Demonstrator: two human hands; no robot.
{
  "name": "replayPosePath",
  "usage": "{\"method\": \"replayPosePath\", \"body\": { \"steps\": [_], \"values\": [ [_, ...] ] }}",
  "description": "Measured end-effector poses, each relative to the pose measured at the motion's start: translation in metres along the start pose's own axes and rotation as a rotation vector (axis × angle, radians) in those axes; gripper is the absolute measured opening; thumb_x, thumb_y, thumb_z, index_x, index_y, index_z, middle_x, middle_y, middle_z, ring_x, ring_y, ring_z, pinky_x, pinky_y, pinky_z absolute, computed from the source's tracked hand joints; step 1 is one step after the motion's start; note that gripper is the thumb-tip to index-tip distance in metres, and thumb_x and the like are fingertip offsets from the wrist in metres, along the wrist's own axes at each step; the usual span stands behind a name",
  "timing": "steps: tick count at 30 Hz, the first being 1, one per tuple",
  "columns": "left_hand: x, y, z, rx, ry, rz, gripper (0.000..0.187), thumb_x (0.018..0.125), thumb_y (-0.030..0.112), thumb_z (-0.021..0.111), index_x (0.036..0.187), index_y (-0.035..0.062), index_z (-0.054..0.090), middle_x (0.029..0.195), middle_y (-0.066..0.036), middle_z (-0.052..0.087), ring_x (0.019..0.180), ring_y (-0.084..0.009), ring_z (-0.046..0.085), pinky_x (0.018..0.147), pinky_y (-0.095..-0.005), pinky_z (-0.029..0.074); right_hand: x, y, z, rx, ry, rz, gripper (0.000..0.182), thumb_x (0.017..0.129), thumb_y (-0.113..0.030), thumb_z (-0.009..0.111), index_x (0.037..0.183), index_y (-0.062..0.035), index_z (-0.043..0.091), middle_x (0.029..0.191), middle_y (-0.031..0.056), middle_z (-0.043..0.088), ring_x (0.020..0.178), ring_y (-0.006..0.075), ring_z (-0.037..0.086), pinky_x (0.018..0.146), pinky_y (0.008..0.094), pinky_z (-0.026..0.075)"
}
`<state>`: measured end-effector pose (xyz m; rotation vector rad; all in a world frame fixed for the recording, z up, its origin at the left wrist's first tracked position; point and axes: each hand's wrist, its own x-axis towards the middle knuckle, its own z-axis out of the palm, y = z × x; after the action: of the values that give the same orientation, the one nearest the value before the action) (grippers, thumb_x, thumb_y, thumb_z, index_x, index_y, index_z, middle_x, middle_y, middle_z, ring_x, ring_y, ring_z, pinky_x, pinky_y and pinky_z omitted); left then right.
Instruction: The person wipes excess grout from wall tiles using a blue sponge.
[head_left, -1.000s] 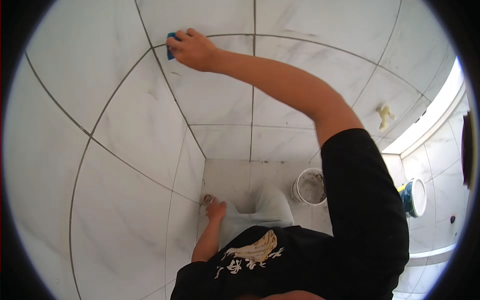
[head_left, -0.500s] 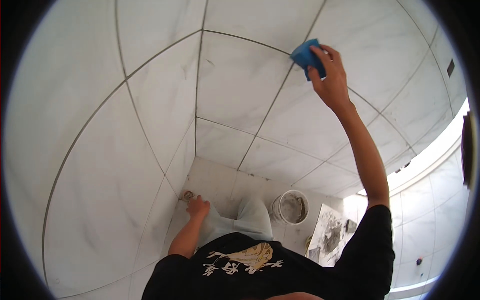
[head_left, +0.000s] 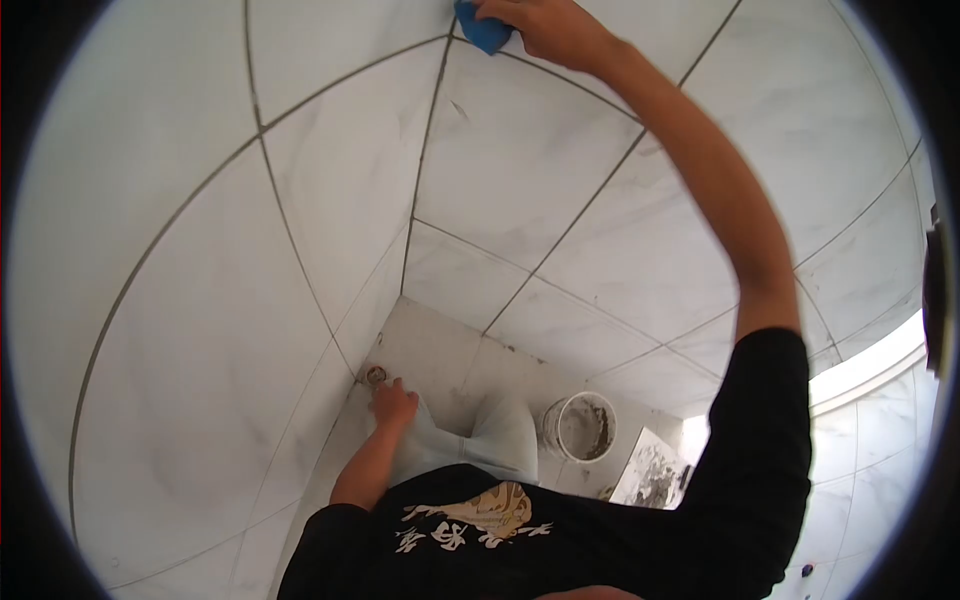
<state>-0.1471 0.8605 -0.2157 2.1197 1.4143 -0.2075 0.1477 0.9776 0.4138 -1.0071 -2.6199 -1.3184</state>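
A blue sponge (head_left: 485,33) is pressed against the white tiled wall near the top of the view, just right of the corner where two walls meet. My right hand (head_left: 558,30) grips it, with the arm stretched up and across. Below the sponge runs a dark grout joint (head_left: 570,83) between marbled wall tiles (head_left: 515,150). Low down, my left hand (head_left: 395,402) hangs beside my left thigh, fingers loosely extended and holding nothing. Close to its fingertips is a small round pipe opening (head_left: 375,376) at the floor's edge.
A white bucket (head_left: 546,428) with grey residue inside stands on the floor right of my legs. Beside it lies a pale board (head_left: 632,478) smeared with grey mortar. The left tiled wall (head_left: 190,330) rises close by. A bright opening (head_left: 868,358) shows at right.
My right hand has carried the sponge left and upward along the joint, to the wall corner. My left hand stays low by my thigh. The view has shifted slightly.
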Motion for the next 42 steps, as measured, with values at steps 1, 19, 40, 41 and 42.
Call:
{"method": "replayPosePath", "body": {
  "steps": [1,19,40,41,42],
  "values": [
    [-0.001,0.000,-0.008,-0.012,-0.027,-0.007,0.059,0.091,0.044,0.058,0.143,0.0174,0.050,0.143,-0.021,0.044,0.131,-0.0414,0.047,0.102,-0.0620,0.041,-0.003,0.001,0.001,0.012,0.000,0.022,0.023,0.078,-0.003,0.065,0.101,0.0000,0.068,0.108,0.0177,0.068,0.104,0.0347,0.063,0.081,0.0438,0.052],
    [-0.004,0.008,-0.010,0.077,-0.069,-0.023,0.061,0.093,0.047,0.057,0.146,0.0192,0.046,0.145,-0.020,0.043,0.131,-0.0414,0.046,0.102,-0.0590,0.042,-0.143,-0.052,-0.130,0.042,-1.116,0.441,0.032,0.079,0.008,0.065,0.108,-0.0058,0.067,0.118,0.0103,0.066,0.108,0.0279,0.062,0.090,0.0377,0.052],
    [-0.006,0.004,-0.015,-0.026,-0.026,0.002,0.059,0.090,0.044,0.058,0.141,0.0143,0.052,0.145,-0.023,0.043,0.133,-0.0405,0.045,0.101,-0.0619,0.041,-0.044,-0.093,-0.013,-0.024,0.423,0.811,0.023,0.086,-0.001,0.063,0.110,-0.0018,0.062,0.111,0.0174,0.064,0.094,0.0365,0.060,0.082,0.0410,0.050],
    [-0.005,0.003,-0.013,-0.014,-0.030,-0.007,0.059,0.090,0.044,0.058,0.141,0.0143,0.052,0.145,-0.023,0.043,0.133,-0.0405,0.045,0.101,-0.0619,0.041,-0.027,-0.069,-0.014,-0.026,0.288,0.978,0.022,0.088,-0.003,0.062,0.111,-0.0027,0.063,0.111,0.0175,0.065,0.092,0.0351,0.063,0.083,0.0390,0.052],
    [-0.003,0.002,-0.009,-0.014,-0.011,-0.002,0.059,0.090,0.044,0.058,0.141,0.0144,0.052,0.145,-0.023,0.042,0.132,-0.0408,0.045,0.101,-0.0615,0.041,-0.003,-0.052,-0.010,-0.177,0.520,0.839,0.031,0.083,0.000,0.065,0.114,-0.0002,0.062,0.120,0.0201,0.061,0.104,0.0380,0.058,0.091,0.0427,0.049]
  ]
}}
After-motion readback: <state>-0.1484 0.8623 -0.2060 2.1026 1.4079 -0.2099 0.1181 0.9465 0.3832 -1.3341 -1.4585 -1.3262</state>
